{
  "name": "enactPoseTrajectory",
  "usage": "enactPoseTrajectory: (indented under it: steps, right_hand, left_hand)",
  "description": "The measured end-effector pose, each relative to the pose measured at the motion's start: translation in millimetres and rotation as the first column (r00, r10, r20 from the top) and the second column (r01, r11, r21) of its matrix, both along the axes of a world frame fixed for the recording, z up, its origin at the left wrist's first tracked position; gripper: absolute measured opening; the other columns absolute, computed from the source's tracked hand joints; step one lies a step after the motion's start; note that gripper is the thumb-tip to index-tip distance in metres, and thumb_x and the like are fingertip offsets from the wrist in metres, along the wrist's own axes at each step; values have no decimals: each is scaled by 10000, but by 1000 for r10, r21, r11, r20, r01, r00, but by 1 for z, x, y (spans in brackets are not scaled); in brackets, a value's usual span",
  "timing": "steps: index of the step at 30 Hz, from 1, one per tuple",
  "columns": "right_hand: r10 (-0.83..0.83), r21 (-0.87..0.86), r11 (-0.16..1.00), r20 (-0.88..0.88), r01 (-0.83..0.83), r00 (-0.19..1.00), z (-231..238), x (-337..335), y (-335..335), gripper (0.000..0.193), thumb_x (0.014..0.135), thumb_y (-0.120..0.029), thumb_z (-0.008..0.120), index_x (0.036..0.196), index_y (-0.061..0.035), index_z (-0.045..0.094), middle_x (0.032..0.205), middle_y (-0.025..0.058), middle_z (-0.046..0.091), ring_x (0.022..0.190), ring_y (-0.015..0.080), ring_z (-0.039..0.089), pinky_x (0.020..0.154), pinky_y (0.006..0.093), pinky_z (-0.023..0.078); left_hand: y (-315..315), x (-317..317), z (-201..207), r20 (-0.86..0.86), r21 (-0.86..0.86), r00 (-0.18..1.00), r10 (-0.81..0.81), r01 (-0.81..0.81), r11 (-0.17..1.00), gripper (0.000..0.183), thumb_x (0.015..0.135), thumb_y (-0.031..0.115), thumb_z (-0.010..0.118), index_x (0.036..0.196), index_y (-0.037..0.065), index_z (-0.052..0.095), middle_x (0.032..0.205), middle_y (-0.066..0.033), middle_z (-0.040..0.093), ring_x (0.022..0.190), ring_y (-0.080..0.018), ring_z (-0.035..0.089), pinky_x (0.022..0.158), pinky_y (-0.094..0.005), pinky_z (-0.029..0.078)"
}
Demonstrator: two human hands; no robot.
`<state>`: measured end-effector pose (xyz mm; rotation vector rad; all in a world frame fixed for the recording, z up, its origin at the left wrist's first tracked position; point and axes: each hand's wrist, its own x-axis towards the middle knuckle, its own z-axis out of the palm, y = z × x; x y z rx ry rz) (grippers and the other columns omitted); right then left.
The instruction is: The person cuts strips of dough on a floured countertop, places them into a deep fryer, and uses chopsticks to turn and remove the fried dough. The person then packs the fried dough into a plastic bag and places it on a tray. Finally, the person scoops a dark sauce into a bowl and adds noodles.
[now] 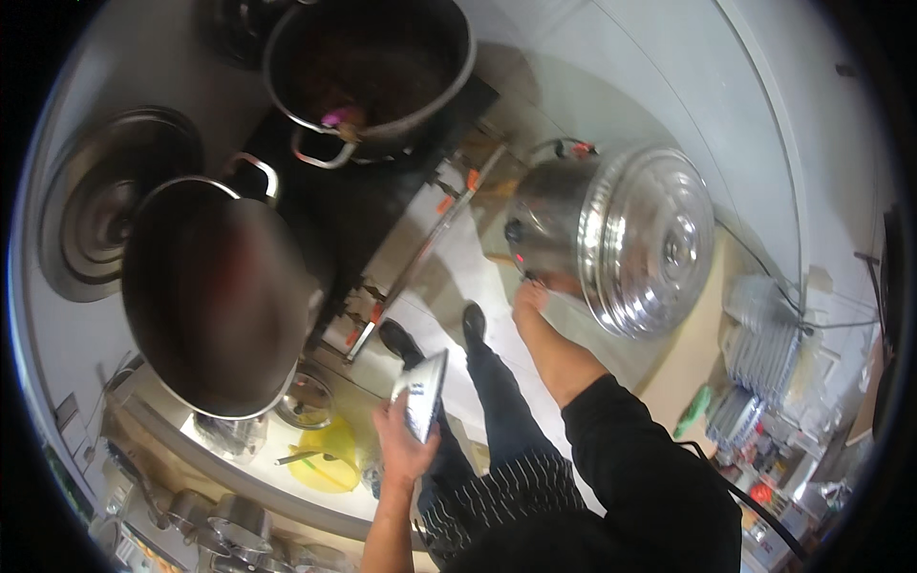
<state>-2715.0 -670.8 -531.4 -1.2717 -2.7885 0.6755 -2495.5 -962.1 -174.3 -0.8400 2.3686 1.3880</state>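
In my left hand (406,441) is a white bowl (427,393) with blue marks on its outside, tilted on its side in front of my legs. My fingers and thumb close round its base and wall. Ahead and to the right, my right hand (531,296) reaches the lower front of a big steel electric cooker (554,224), beside a small red light. The fingers there look curled, and what they touch is too small to make out. A shiny domed lid (659,244) covers the cooker.
Two large dark pots, one at the far left (368,67) and one nearer (215,306), stand by a black stove top (315,205). A round lid (115,205) leans at the left. A yellow basin (325,458) sits nearby. Stacked dishes (759,358) line the right.
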Motion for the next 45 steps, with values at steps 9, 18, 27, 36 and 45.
enactPoseTrajectory:
  steps: [9,18,27,36,45]
  right_hand:
    - [151,163,942,575,-293,804,26,-23,-9,325,940,-345,580,1009,-88,767,1134,120,736,1034,260,715,861,385,570]
    - [-222,-288,902,328,321,918,82,-33,-51,323,928,-373,619,1051,-86,701,1037,72,730,865,182,686,671,346,551]
    - [998,-976,-4,11,217,67,309,16,-161,464,991,-501,581,1149,-64,591,1155,123,668,852,188,635,727,291,492]
    - [945,-995,-36,-4,-91,-328,468,62,-117,240,981,-236,560,1087,-25,607,823,22,628,631,106,556,571,235,422]
    - [901,-961,61,-62,-268,429,508,137,148,188,1016,-240,552,1066,-65,601,849,-6,607,658,81,530,574,251,431]
  left_hand:
    - [-26,1,48,29,-90,995,-90,93,992,817,683,274,819,1417,105,502,1309,-332,433,1192,-487,475,1036,-509,439]
    - [-40,42,52,-35,-45,997,75,-77,996,831,686,247,827,1433,112,490,1324,-304,447,1238,-479,448,1072,-500,407]
    - [17,139,72,78,590,569,818,-688,422,604,967,361,653,1424,6,479,1350,-153,573,1272,-228,519,1089,-366,399]
    - [108,151,137,42,801,419,907,-557,220,588,1018,393,592,1435,-7,483,1378,-130,569,1277,-209,510,1100,-354,390]
    - [179,93,153,-17,908,866,500,-197,371,526,1031,368,558,1452,60,491,1329,-83,613,1189,-189,592,991,-354,492]
